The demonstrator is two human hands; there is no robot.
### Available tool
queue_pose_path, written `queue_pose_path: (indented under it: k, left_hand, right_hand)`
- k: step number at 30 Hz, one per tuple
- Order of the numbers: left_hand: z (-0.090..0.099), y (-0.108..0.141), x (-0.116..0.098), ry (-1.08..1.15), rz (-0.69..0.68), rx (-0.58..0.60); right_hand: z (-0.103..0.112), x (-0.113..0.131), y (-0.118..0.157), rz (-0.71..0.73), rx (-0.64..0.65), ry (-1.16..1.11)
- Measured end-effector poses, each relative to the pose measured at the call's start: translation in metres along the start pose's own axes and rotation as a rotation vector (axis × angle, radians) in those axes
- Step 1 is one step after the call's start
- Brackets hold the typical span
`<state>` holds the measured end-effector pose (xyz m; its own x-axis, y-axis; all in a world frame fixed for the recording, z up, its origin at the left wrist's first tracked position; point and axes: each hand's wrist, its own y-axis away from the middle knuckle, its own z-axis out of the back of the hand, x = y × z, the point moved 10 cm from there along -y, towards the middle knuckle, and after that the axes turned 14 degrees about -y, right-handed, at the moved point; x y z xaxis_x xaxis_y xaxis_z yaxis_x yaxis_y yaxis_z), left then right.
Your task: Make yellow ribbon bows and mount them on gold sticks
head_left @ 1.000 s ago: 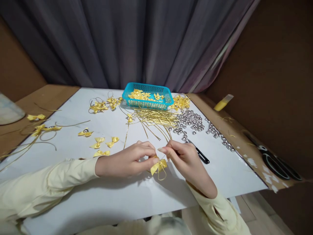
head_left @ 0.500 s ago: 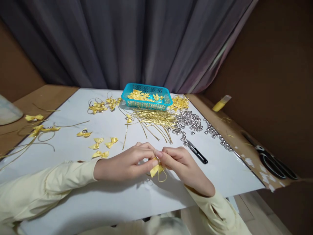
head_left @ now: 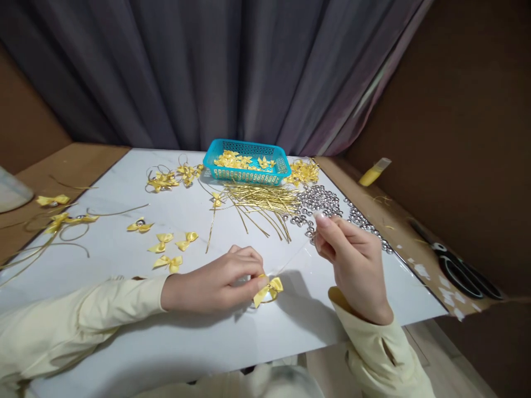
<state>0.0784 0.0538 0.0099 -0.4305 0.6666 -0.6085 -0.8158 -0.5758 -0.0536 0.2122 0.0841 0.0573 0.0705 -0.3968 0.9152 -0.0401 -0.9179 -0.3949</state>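
Note:
My left hand [head_left: 226, 279] pinches a yellow ribbon bow [head_left: 271, 288] between thumb and fingertips, just above the white tabletop. A loop of thin gold cord hangs under the bow. From it a fine pale strand [head_left: 296, 254] runs tautly up to my right hand [head_left: 348, 254], raised to the right with thumb and bent fingers closed on its end. Several loose yellow bows [head_left: 168, 263] lie left of my left hand. Silver beads [head_left: 317, 199] are heaped just beyond my right hand, which hides the black thread snips.
A blue plastic basket [head_left: 209, 166] holding yellow bows stands at the back. Cut gold cords [head_left: 261, 199] lie before it. Bows with cords [head_left: 164, 181] sit to its left. Black scissors [head_left: 460, 273] and a yellow-filled tube [head_left: 374, 172] are on the brown surface at right.
My right hand has moved away from the bow, up and to the right, drawing the strand out straight. My left hand stays on the bow. The snips are now covered.

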Motion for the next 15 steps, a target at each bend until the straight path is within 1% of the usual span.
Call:
queue_pose_path:
  k: [4, 7, 11, 13, 15]
  left_hand:
    - [0.001, 0.0, -0.005, -0.045, -0.031, -0.005]
    - [0.0, 0.0, -0.009, -0.079, -0.053, -0.003]
    - [-0.001, 0.0, -0.007, -0.07, -0.037, 0.001]
    - [-0.001, 0.0, -0.004, -0.059, -0.024, 0.01]
    - [-0.001, -0.001, -0.003, -0.05, -0.024, 0.014]
  right_hand:
    - [0.002, 0.0, 0.001, -0.009, -0.009, 0.054]
    - [-0.003, 0.009, 0.005, 0.015, 0.005, 0.141]
    - [-0.017, 0.018, 0.013, 0.045, 0.102, 0.23]
    - [-0.021, 0.02, 0.018, 0.062, 0.142, 0.222]
    - [-0.025, 0.016, 0.023, 0.041, 0.197, 0.206]
